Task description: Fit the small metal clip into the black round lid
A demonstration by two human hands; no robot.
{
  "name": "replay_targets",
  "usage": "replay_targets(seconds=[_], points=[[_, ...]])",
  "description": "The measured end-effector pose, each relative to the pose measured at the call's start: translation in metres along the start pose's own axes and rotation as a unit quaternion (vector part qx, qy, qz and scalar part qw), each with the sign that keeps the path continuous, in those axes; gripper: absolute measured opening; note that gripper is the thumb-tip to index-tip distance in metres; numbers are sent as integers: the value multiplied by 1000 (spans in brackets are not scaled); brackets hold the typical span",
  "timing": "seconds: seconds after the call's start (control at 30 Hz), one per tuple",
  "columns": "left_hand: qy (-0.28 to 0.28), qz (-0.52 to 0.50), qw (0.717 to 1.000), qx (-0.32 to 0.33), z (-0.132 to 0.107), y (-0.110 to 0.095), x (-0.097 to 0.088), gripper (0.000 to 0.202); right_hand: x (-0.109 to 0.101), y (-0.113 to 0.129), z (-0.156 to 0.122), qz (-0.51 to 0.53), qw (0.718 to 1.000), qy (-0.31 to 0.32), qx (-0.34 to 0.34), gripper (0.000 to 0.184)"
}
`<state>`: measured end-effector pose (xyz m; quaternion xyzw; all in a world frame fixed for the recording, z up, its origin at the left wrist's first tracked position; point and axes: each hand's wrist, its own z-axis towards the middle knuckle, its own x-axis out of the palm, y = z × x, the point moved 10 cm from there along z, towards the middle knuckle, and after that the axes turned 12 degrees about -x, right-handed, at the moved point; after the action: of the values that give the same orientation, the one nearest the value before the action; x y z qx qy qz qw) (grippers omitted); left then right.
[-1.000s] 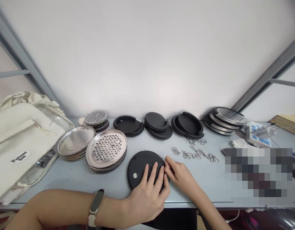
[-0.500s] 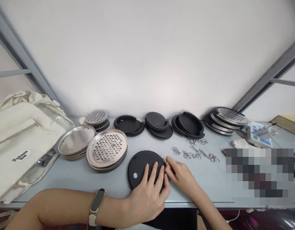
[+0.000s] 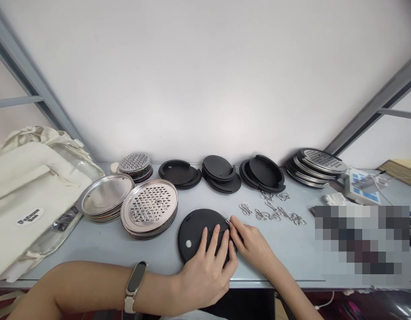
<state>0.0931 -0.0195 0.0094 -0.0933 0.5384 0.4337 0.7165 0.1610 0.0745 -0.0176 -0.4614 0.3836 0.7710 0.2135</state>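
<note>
Wire and right hand: in the head view, the thin metal wire [image 3: 227, 220] sits at the upper right rim of the black disc [image 3: 196, 226]; your right hand [image 3: 252, 242] is the nearer, just below and right of it, thumb and finger closed in a pinch on it; its long axis is too hidden to tell
Black disc: flat on the bench [image 3: 101, 249], near its front edge; round, so no long axis; a pale dot [image 3: 188, 243] shows on its left part
Left hand: your left hand [image 3: 207, 275] comes in from below, palm down, fingers extended and spread over the disc's right half, gripping nothing that shows
Discs under your hand: one seen; whether more lie beneath, you cannot tell
Loose wire pieces: at least six [image 3: 245, 209], beyond and right of your right hand; some overlap, so no exact count
Black tray piles: three along the wall, left [image 3: 173, 172], middle [image 3: 217, 166] and right [image 3: 265, 172]
Metal stacks: four; large grater plates [image 3: 148, 206], plain plates [image 3: 107, 195], small graters [image 3: 134, 163], and one at far right [image 3: 320, 162]
Wristband: one [image 3: 136, 279], on your left wrist
</note>
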Motion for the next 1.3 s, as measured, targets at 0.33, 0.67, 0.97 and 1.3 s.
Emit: replay_targets(seconds=[0.33, 0.67, 0.97, 1.3], points=[[2, -1, 1000, 0, 0, -1, 2, 55, -4, 2, 1, 7, 1000, -15, 4, 20], [-10, 4, 1000, -4, 0, 0, -1, 53, -3, -1, 0, 7, 1000, -14, 21, 19], [7, 0, 1000, 2, 0, -2, 2, 57, -1, 0, 0, 17, 1000, -13, 12, 15], [-4, -1, 1000, -4, -1, -1, 0, 53, 1, -2, 0, 40, 999, -9, 17, 14]])
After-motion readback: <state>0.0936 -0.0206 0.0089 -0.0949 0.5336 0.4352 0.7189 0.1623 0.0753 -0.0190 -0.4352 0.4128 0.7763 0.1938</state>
